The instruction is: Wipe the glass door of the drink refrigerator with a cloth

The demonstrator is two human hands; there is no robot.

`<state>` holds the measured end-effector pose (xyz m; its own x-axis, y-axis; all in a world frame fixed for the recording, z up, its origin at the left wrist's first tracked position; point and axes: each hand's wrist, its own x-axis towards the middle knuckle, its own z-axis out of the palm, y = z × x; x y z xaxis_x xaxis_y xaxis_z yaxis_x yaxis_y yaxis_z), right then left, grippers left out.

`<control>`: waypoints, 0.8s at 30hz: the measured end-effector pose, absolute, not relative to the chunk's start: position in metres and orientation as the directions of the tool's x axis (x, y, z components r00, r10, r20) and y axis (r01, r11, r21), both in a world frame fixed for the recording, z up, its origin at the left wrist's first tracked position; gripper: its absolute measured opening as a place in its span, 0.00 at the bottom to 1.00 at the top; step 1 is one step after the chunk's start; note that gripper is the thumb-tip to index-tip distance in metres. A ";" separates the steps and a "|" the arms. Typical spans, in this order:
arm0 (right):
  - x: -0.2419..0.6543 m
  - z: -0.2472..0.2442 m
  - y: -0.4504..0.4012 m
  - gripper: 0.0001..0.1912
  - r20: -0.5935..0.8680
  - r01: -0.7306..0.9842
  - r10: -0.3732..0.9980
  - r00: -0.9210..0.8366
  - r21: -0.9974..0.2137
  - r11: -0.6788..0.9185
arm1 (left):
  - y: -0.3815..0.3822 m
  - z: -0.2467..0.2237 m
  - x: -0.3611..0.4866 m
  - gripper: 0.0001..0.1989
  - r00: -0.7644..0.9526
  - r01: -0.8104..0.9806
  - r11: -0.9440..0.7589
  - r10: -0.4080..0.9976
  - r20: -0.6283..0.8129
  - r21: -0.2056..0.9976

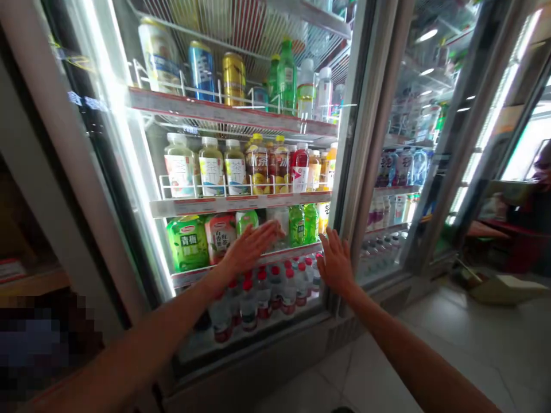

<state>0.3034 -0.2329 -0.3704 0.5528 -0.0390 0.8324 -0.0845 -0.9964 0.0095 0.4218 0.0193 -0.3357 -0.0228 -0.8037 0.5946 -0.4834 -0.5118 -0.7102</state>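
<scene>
My left hand (pixel 253 245) is stretched out flat, fingers pointing right, in front of the lower shelf of a lit drinks fridge. Near it are a green drink bottle (pixel 247 219), a dark pink tea bottle (pixel 221 236) and a larger green bottle (pixel 188 244). My right hand (pixel 336 261) is raised with fingers apart, by the fridge's right-hand metal frame (pixel 364 166). Small green bottles (pixel 297 225) stand between the two hands. Both hands hold nothing. Whether either one touches glass or frame, I cannot tell.
Red-capped water bottles (pixel 262 292) fill the bottom. Tea and juice bottles (pixel 212 166) line the middle shelf, with cans (pixel 201 69) above. A second fridge (pixel 398 166) stands to the right. A pale box-like object (pixel 503 288) lies on the tiled floor (pixel 387 367).
</scene>
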 end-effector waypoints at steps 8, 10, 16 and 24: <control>0.318 -0.374 -0.199 0.28 0.818 0.034 0.084 0.568 0.078 -0.996 | 0.061 -0.333 0.412 0.30 -0.068 -0.491 -0.393 -0.873 0.484 -0.777; 0.321 -0.369 -0.191 0.28 0.826 0.053 0.085 0.557 0.066 -0.996 | 0.071 -0.320 0.415 0.32 -0.029 -0.480 -0.493 -0.818 0.574 -0.726; 0.334 -0.350 -0.159 0.31 0.841 0.142 0.130 0.525 0.064 -0.988 | 0.099 -0.307 0.418 0.31 -0.008 -0.492 -0.566 -0.757 0.653 -0.661; 0.345 -0.341 -0.130 0.30 0.846 0.194 0.163 0.507 0.073 -0.978 | 0.152 -0.297 0.415 0.34 0.038 -0.404 -0.703 -0.653 0.757 -0.586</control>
<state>0.3447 -0.1300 -0.3410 0.5070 0.1633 0.8463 0.1938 -0.9783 0.0726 0.4151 0.1520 -0.2972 0.0384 -0.6527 0.7566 -0.4036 -0.7028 -0.5858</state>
